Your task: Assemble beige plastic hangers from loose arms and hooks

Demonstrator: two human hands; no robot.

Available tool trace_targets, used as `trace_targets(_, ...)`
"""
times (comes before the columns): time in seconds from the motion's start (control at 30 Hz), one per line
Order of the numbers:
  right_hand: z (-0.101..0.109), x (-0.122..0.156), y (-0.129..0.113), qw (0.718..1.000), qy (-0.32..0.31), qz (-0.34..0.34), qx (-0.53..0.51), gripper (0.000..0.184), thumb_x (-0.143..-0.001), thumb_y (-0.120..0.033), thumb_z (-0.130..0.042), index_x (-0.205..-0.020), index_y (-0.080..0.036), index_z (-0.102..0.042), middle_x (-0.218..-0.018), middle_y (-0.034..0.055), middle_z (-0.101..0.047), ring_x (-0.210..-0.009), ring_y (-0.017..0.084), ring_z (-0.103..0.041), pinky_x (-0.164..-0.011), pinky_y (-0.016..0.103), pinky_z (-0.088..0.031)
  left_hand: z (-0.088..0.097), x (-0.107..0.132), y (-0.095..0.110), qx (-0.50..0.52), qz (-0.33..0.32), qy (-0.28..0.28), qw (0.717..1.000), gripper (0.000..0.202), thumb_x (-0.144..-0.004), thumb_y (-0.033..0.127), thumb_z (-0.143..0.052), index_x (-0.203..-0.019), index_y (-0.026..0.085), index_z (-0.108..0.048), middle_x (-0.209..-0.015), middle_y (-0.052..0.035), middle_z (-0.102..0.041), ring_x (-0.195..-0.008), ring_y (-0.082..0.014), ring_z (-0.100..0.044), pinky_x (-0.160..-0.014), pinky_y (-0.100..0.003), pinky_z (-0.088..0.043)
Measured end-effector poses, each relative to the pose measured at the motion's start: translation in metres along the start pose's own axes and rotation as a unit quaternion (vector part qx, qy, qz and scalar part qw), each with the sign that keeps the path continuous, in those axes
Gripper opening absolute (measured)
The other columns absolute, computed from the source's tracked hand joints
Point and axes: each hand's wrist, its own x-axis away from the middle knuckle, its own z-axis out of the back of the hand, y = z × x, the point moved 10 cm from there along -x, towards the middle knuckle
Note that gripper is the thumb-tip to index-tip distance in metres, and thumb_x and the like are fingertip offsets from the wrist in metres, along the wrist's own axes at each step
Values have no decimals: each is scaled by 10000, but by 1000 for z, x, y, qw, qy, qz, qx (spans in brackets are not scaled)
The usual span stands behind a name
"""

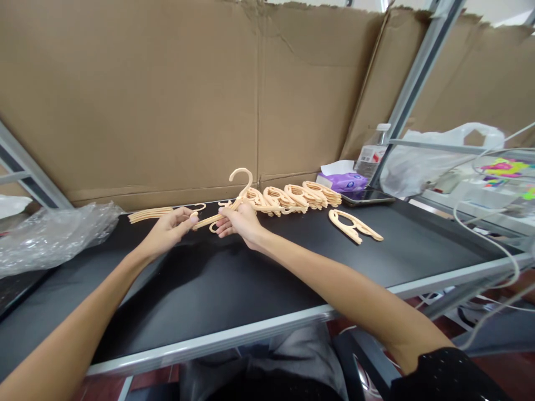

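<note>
Both my hands grip one peach plastic hanger (240,186) just above the black table (251,278); its hook curls up behind my fingers. My left hand (171,229) pinches the hanger's left arm. My right hand (238,221) closes on its middle, below the hook. A flat stack of similar hangers (150,214) lies left of my left hand. Behind my right hand runs a row of several folded hangers (292,197). One more folded hanger (354,225) lies alone to the right.
A cardboard wall (167,94) stands behind the table. Crumpled clear plastic (50,236) lies at the left. A purple tissue pack (343,179), a phone (368,196), a water bottle (371,153) and a white bag (434,156) sit at the back right. Cables (493,239) hang at the right.
</note>
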Motion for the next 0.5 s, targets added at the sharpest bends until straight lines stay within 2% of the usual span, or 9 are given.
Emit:
trace_targets(0.1,0,0,1,1000,9,2,-3,180,-949,-139,-502,-770,-145,-515,-549,2,-600,-443,116,-609,-444,211,-548,3,-1,-2,-21,-2,-4,1000,502,-766,653,-628,-887,166,-606,-684,10,-595,-491,-80,-387,-447,-212,-302)
trace_targets(0.33,-8,4,8,1000,14,17,5,153,-924,-160,-518,-771,-149,-525,-578,6,-611,-453,134,-629,-433,233,-556,9,-1,-11,-1,20,-9,1000,451,-769,614,-653,-867,174,-633,-500,62,-462,-421,-75,-319,-423,-213,-258)
trace_targets(0.4,-10,5,6,999,18,40,32,151,-915,-167,-516,-765,-154,-536,-578,-1,-604,-449,131,-624,-416,228,-546,12,-2,-14,0,23,-1,1000,453,-743,611,-678,-845,170,-656,-495,58,-469,-419,-73,-320,-426,-214,-262)
trace_targets(0.5,-10,8,-5,989,20,111,99,158,-904,-211,-522,-758,-162,-559,-594,0,-611,-458,126,-622,-417,219,-538,14,-2,-15,-7,26,7,1000,455,-687,599,-722,-810,161,-699,-508,43,-493,-428,-71,-329,-428,-216,-266)
